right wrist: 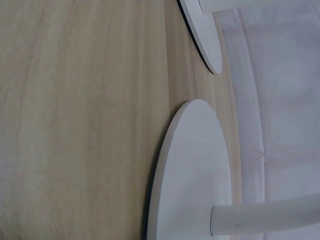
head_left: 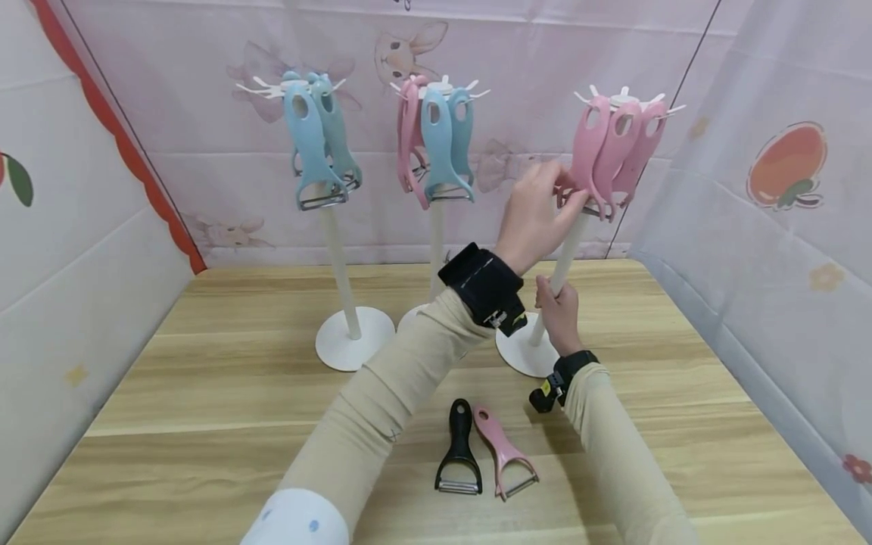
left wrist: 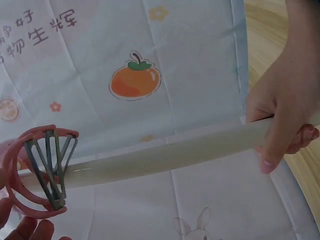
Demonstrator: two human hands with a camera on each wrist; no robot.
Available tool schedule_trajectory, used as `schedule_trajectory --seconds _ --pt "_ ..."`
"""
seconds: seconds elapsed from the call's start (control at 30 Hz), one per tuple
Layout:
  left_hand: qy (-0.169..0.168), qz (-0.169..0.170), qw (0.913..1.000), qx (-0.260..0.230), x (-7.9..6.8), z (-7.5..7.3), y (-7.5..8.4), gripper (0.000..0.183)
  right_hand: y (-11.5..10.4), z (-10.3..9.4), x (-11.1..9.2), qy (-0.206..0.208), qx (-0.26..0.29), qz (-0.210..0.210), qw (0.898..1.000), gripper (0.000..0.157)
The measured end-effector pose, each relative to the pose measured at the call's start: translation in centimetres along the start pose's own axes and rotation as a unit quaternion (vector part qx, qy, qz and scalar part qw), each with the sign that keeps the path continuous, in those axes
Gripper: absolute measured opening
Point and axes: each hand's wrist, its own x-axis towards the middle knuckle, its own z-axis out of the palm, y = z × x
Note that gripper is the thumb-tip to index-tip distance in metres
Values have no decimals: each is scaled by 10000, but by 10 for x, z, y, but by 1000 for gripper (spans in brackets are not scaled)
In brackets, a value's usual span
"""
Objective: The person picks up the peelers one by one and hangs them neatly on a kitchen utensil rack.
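Note:
Several pink peelers [head_left: 618,151] hang from the hooks at the top of the right-hand white stand. My left hand [head_left: 534,216] pinches the lower part of the leftmost pink peeler [head_left: 589,144], with fingers and thumb at its head. Metal blades [left wrist: 46,170] of the bunched peelers show near these fingers in the left wrist view. Lower down, my right hand [head_left: 562,318] grips the stand's pole [head_left: 569,246], just above its round base [head_left: 518,348]. The right wrist view shows that base and pole but not the hand.
A left stand [head_left: 338,265] carries blue peelers [head_left: 306,136]. The middle stand [head_left: 437,235] carries blue peelers [head_left: 437,136] and pink ones [head_left: 409,136]. A black peeler [head_left: 460,428] and a pink peeler [head_left: 500,443] lie on the wooden table [head_left: 204,424]. Printed cloth walls surround it.

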Motion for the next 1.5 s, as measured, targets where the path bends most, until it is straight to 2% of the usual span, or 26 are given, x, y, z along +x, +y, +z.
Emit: schedule_trajectory --seconds 0.13,0.3,0.6,0.67,0.77,0.87,0.93,1.07,1.17,1.23,1.3,1.5 --pt "-57 69 9999 127 -19 2 -11 18 0 0 0 -49 -18 10 10000 30" --pt "-343 -92 9993 64 -40 4 -25 20 0 -1 2 -49 -64 175 9998 26" --pt "-405 -264 9986 -198 -68 7 -40 16 3 -1 3 -5 -86 539 9985 25" --pt "-548 -352 9977 -176 -77 7 -42 17 9 -2 5 15 -95 638 9979 26" --pt "-993 -501 9938 36 -91 10 -48 20 21 -4 10 60 -146 712 9973 27" --pt "-1606 -660 9840 393 -106 11 -54 23 22 -4 9 41 -136 602 9981 28" --pt "-2038 -733 9740 666 -117 11 -57 25 16 -3 6 5 -99 464 9989 28" --pt "-2880 -870 9475 1083 -140 10 -62 30 3 -1 1 -33 -51 302 9995 28" --pt "-3383 -873 9261 1422 -156 9 -67 33 -2 0 -1 -49 -150 344 9993 28" --pt "-3590 -812 9149 1657 -167 9 -71 35 -4 0 -1 -41 -215 406 9989 27" --pt "-3690 -755 9077 1852 -176 9 -75 35 -5 -1 -1 -21 -251 442 9987 28" --pt "-3764 -626 8997 2120 -199 5 -82 28 -3 0 -2 -28 -177 474 9987 35"
